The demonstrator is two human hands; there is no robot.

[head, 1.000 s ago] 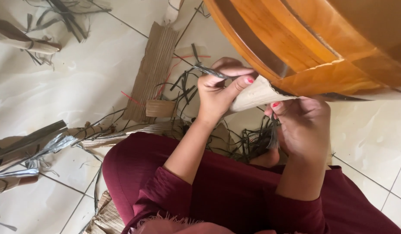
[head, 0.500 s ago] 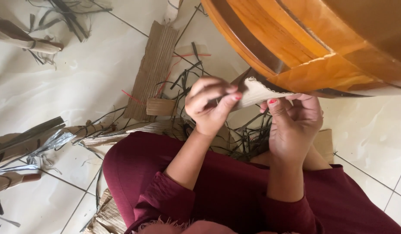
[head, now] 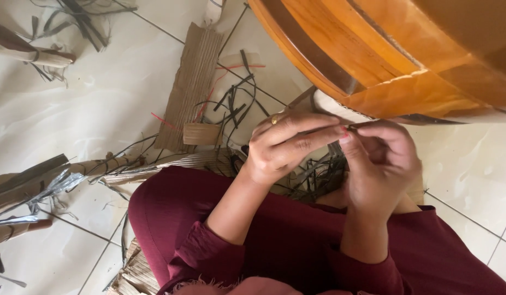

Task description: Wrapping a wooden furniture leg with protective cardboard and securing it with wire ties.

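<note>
My left hand [head: 288, 145], a ring on one finger, reaches right with its fingers stretched flat. Its fingertips meet those of my right hand [head: 381, 164], which is curled and slightly blurred. Both pinch the lower edge of a beige cardboard piece [head: 328, 105] whose top shows just above the fingers, tucked under the orange wooden furniture [head: 406, 49]. A tangle of thin dark strips [head: 318, 177] lies below the hands, by my dark red lap [head: 296, 235]. What exactly sits between the fingertips is hidden.
A corrugated cardboard strip [head: 193, 87] and a small cardboard scrap [head: 202, 134] lie on the pale tiled floor [head: 100, 104]. Rolled cardboard bundles with silvery strips [head: 34, 188] sit at the left, another bundle [head: 31, 54] at top left.
My left hand turned over and stretched its fingers right across the beige piece, covering most of it. My right hand shifted slightly down. The dark strip once held up by my left hand is out of sight.
</note>
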